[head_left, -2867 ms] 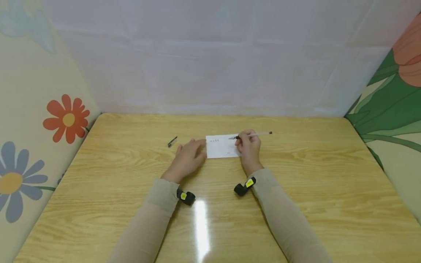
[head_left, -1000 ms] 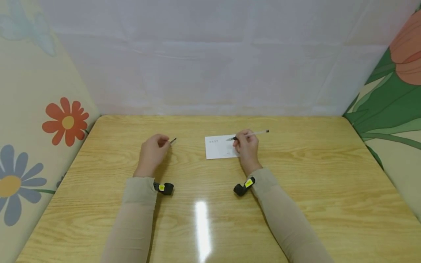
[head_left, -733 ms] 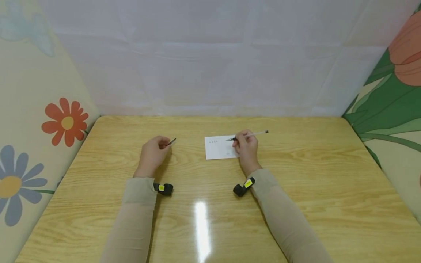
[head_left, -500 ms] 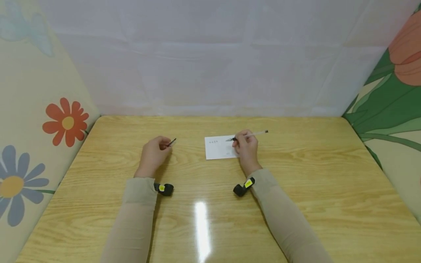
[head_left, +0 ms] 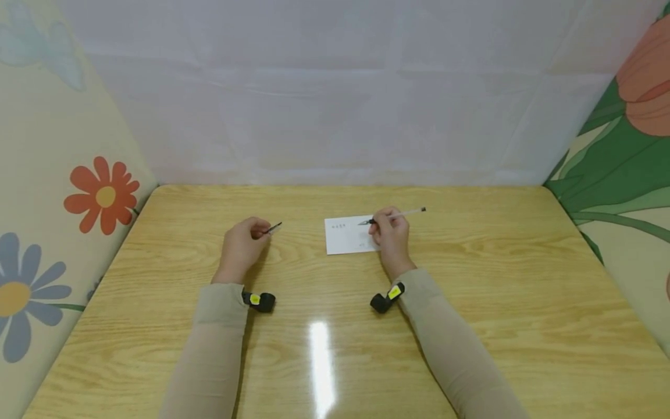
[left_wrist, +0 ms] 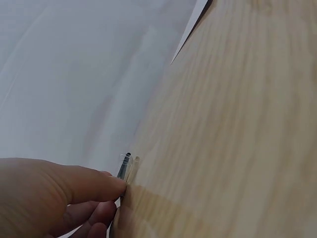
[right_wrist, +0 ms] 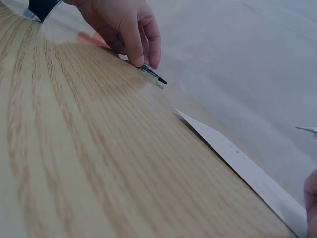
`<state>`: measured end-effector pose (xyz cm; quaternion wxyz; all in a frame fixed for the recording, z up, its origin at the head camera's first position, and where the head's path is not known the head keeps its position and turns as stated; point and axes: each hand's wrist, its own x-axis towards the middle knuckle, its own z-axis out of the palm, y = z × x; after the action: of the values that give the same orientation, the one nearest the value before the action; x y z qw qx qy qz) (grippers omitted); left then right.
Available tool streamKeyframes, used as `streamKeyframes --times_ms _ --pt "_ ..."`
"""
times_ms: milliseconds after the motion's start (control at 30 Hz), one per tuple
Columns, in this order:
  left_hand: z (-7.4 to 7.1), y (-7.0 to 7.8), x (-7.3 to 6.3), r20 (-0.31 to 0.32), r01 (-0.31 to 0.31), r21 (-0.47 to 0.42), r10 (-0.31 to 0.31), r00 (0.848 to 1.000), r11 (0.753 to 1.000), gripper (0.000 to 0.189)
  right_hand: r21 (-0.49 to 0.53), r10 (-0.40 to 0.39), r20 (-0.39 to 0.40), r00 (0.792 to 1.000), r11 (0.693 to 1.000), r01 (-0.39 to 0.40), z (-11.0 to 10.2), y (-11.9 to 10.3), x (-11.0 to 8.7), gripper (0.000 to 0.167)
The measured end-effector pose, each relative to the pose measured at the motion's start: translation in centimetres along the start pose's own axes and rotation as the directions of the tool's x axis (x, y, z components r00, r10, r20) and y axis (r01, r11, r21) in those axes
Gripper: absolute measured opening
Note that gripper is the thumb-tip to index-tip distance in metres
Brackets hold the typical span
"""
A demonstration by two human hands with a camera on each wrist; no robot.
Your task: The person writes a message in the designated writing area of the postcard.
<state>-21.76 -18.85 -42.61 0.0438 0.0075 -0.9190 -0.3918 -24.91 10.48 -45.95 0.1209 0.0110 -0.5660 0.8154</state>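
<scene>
Between thumb and fingers my left hand [head_left: 243,245] pinches a clear pen cap with a dark clip [head_left: 274,227], close over the table left of the paper. The right wrist view shows the pen cap [right_wrist: 152,74] sticking out past the fingertips. My right hand [head_left: 392,238] grips an uncapped pen [head_left: 410,213] in a writing hold, its tip pointing left over a small white sheet of paper [head_left: 342,238]. Small dark writing runs along the sheet's upper left, with a fainter mark lower right. The right hand covers the paper's right end.
A wood-grain table [head_left: 324,291] lies under both hands, with a bright light reflection near the front. A white cloth backdrop [head_left: 335,116] stands behind it, and flower-painted panels [head_left: 36,174] flank the sides. Each wrist bears a black camera [head_left: 266,302].
My left hand has left the paper's left edge, moved left and taken hold of the pen cap. The right hand with the pen has stayed nearly in place.
</scene>
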Motion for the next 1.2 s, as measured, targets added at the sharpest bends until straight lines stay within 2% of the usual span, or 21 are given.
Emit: streamKeyframes --times_ms 100,500,867,1067,1200 --pt "0.1 -0.1 0.1 -0.01 -0.021 0.013 0.021 1.0 1.0 0.021 0.0 0.003 0.003 1.0 1.0 -0.003 -0.1 0.0 0.0 0.02" --pt "0.2 0.2 0.0 -0.004 -0.026 0.028 0.026 1.0 0.999 0.022 -0.004 -0.009 0.026 1.0 1.0 0.009 -0.1 0.0 0.0 0.02" --pt "0.5 1.2 0.1 -0.002 -0.059 -0.009 0.059 0.998 0.998 0.022 0.007 -0.012 0.029 1.0 1.0 0.012 -0.1 0.0 -0.1 0.017" --pt "0.9 1.9 0.0 0.037 -0.07 -0.042 0.071 0.997 0.997 0.024 0.041 -0.001 0.061 0.998 0.999 -0.001 -0.1 0.0 -0.2 0.016" --pt "1.3 2.2 -0.1 0.032 -0.101 -0.066 0.104 0.994 0.993 0.023 0.035 0.003 0.082 0.997 0.999 -0.006 0.0 -0.1 -0.2 0.017"
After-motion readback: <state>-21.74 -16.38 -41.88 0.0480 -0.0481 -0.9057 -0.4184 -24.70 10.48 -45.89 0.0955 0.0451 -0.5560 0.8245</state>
